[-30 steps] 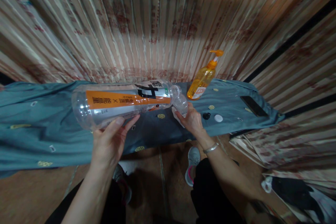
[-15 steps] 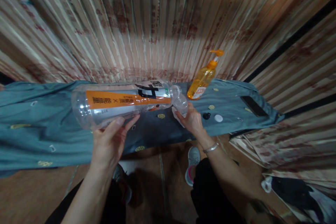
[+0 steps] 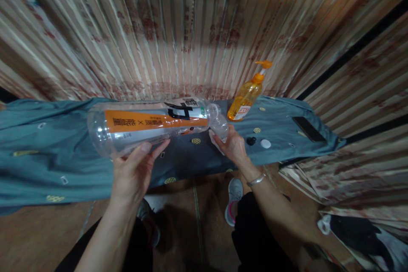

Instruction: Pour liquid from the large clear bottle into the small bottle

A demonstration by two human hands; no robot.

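A large clear plastic bottle (image 3: 149,122) with an orange and silver label lies on its side in the air, its mouth pointing right. My left hand (image 3: 132,168) grips it from below near the base. My right hand (image 3: 234,144) is closed around a small clear plastic bottle (image 3: 219,127), whose upper end meets the big bottle's mouth. A white patch shows on the small bottle under my fingers. Whether any liquid passes between the two bottles I cannot tell.
A cloth-covered narrow table (image 3: 79,170) runs across the view. On it stand an orange pump bottle (image 3: 245,100), a small black cap (image 3: 251,140), a white round disc (image 3: 265,143) and a dark phone (image 3: 308,128). Pleated curtains (image 3: 165,29) hang behind.
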